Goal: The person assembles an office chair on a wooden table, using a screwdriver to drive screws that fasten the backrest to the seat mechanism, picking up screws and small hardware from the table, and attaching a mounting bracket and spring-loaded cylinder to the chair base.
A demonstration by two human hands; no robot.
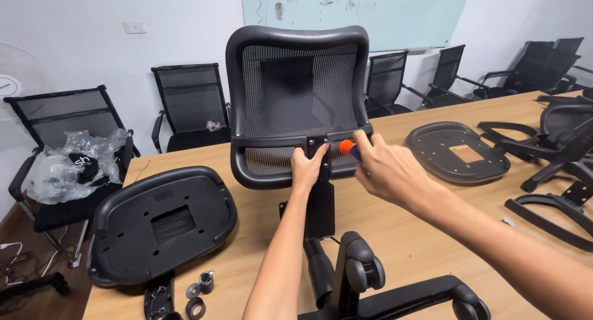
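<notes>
White walls (74, 11), pale green glass board (395, 14) beyond fingers. Black mesh chairs (188, 104) line far wall and right corner. Wooden surface (407, 215) below. White fan (15, 79) far left; dark floor (25, 246) lower left.

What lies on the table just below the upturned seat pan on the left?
Below the seat pan, small metal rings and a black plate lie on the table. Anything under the pan is hidden.

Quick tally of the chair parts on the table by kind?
Black mesh chair backrest, held upright: 1
Black plastic seat pans, underside up: 2
Black wheeled star bases: 2
Black curved armrest: 1
Small dark round fittings: 3
Total: 9
</notes>
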